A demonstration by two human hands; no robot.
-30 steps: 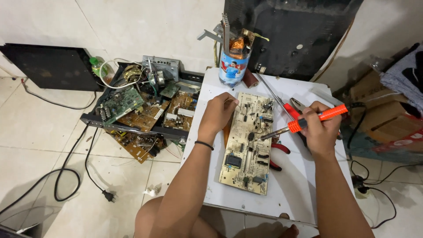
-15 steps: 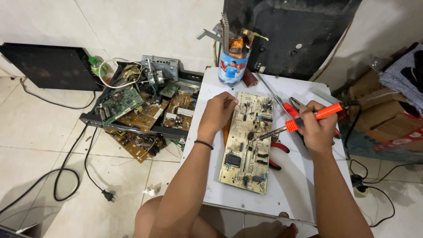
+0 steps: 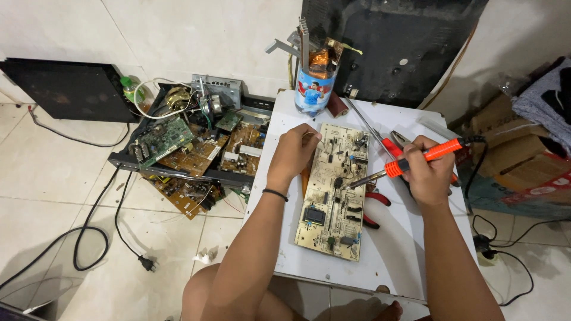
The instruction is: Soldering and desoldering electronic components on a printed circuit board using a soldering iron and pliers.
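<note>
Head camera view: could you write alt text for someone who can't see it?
A right hand holds an orange-handled soldering iron, tip on a beige circuit board on a white table, while the left hand rests at the board's edge. Scrap boards lie on the floor.

Red pliers (image 3: pixel 373 209) half hidden under circuit board (image 3: pixel 334 190).

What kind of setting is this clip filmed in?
Most likely an informal electronics repair corner set up on a tiled floor. The right hand holds an orange-handled soldering iron over a circuit board on a small white table, with a heap of salvaged boards alongside.
</note>
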